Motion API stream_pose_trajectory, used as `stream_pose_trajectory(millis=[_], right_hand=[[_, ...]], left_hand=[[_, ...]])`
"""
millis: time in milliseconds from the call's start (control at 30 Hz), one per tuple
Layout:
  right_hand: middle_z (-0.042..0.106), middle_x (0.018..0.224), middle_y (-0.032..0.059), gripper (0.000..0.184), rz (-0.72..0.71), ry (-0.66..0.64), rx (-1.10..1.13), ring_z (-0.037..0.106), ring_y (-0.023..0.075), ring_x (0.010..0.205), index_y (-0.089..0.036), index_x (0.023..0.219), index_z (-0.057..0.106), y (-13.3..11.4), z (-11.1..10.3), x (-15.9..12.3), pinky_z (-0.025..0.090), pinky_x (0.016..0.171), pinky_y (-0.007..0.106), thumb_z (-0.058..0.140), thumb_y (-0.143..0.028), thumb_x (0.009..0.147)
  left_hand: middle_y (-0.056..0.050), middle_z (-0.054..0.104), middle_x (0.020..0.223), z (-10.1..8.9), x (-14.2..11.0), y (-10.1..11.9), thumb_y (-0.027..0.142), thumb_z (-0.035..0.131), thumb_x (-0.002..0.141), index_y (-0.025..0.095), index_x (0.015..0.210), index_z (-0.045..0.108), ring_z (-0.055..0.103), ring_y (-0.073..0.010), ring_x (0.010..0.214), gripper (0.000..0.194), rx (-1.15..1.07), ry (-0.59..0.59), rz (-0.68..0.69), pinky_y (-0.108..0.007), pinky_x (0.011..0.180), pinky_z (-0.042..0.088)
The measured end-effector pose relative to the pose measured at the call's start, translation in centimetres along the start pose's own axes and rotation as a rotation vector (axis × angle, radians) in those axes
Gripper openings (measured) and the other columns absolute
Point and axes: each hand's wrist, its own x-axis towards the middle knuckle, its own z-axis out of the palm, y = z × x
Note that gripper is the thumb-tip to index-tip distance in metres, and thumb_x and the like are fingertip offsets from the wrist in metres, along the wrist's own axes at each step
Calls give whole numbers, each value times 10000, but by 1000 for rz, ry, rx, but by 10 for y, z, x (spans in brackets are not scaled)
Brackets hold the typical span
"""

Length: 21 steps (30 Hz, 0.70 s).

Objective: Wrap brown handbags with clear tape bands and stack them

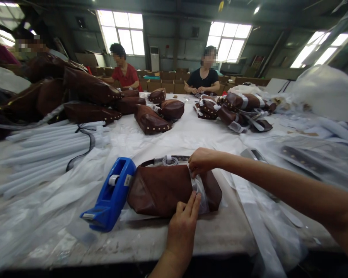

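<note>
A brown leather bag (159,189) lies on its side in front of me, with a clear plastic strip (202,197) wrapped around its right part. My right hand (203,159) is closed at the bag's top edge, pinching the upper end of that strip. Lower down, my left hand (184,222) presses outstretched fingers on the strip against the bag's face. Behind the bag's top edge shows its strap (147,163), with a coil of clear plastic (170,160) by it. A blue tape dispenser (116,197) stands close against the bag's left end.
White wrapped rolls (46,154) lie at left below a heap of brown bags (87,88). More bags (152,119) sit mid-table, others (234,106) at right. Plastic sheets (321,143) cover the right side. Two people (123,73) (204,77) work across the table; another person is far left.
</note>
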Motion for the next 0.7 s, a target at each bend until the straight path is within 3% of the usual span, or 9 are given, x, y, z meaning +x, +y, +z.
stream_pose_trajectory(millis=[133,333,500,567,700], right_hand=[[743,705,-35,113,59,-34,34,585,128,597,-335,750,777,3,-1,8,249,549,260,795,-446,760],[703,611,-40,231,129,-26,96,555,120,543,-278,681,759,17,-4,22,261,540,254,852,-488,659],[720,668,-54,328,276,-58,400,624,128,605,-250,744,772,42,5,25,361,573,223,884,-503,567],[744,725,-36,305,386,-15,461,673,160,682,-246,796,786,53,10,22,426,629,223,874,-466,604],[755,1069,102,260,591,263,380,688,273,1009,-191,1059,765,50,22,8,492,871,338,624,-343,902]], left_hand=[[-14,503,1506,2,0,1,45,625,851,235,1501,403,560,-143,863,713,13,0,10,-184,707,607],[4,490,1513,7,-1,3,42,643,839,259,1472,454,559,-149,855,696,50,37,-12,-195,694,608],[9,513,1494,14,-1,5,25,683,794,259,1460,473,549,-154,829,737,71,101,-23,-208,676,616],[22,510,1495,17,-1,6,13,684,784,274,1463,468,552,-160,834,759,77,118,-44,-210,652,613],[24,515,1491,14,-2,5,-4,670,781,252,1488,429,551,-162,834,790,47,105,-19,-213,662,615]])
